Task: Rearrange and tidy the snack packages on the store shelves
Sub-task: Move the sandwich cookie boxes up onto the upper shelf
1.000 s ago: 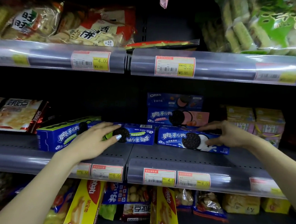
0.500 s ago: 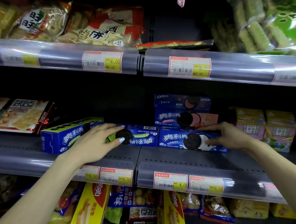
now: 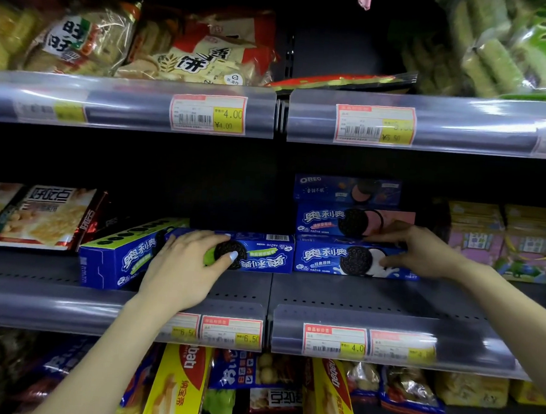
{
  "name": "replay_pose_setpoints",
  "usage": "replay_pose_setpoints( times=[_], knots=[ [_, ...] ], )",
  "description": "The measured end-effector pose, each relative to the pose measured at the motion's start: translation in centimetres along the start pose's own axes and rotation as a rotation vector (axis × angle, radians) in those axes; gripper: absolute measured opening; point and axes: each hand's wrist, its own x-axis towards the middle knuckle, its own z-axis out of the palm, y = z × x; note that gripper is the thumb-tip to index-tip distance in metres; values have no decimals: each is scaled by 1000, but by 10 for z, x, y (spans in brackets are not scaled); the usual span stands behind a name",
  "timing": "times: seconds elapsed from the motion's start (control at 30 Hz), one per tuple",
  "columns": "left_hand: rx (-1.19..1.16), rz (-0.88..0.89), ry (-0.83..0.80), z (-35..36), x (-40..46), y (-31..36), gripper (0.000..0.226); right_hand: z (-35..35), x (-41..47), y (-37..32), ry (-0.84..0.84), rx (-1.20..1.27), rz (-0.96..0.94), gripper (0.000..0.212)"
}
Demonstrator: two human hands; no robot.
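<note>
Left hand: your left hand point(image 3: 185, 267) lies on the upside-down cookie box point(image 3: 255, 252). Your fingers curl over its top edge and your thumb presses its front, so you grip it.
Right hand: your right hand point(image 3: 418, 252) holds the right end of the white-cream cookie box point(image 3: 342, 258). Your fingers reach over the top and your thumb sits on the front.
Upside-down cookie box: it is blue with a green stripe, and its words are the wrong way up. It lies flat on the middle shelf point(image 3: 372, 294), just beside the white-cream cookie box.
White-cream cookie box: it lies flat at the bottom of a stack, with its words the right way up.
Stack: a pink-cream cookie box point(image 3: 328, 222) sits on the white-cream one, and a darker blue box point(image 3: 328, 188) sits on top of that.
Slanted box: a green-topped cookie box point(image 3: 113, 254) lies turned at a slant, left of your left hand, with one end poking out to the front.
Left side: cracker bags point(image 3: 38, 216) lean at the left end of the middle shelf.
Right side: pink and yellow packs point(image 3: 502, 242) stand at the right end.
Top shelf: rice cracker bags point(image 3: 191, 59) and green roll bags point(image 3: 508, 52) lie up there.
Price tags: red and yellow price tags point(image 3: 208, 113) sit along the shelf edges.
Bottom shelf: yellow wafer boxes point(image 3: 175, 390) and more snack bags fill it.
</note>
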Motion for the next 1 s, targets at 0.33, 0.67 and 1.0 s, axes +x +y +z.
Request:
replay_pose_setpoints(
  times=[0.33, 0.67, 1.0],
  knots=[
    [-33, -8, 35, 2, -1, -2, 52, 6, -2, -8, 38, -44, 44, 53],
    [-95, -5, 36, -9, -5, 3, 49, -1, 7, -78, 134, 30, -112, 51],
    [34, -30, 298, -59, -21, -51, 52, 39, 54, -146, -115, -84, -105, 82]
  ],
)
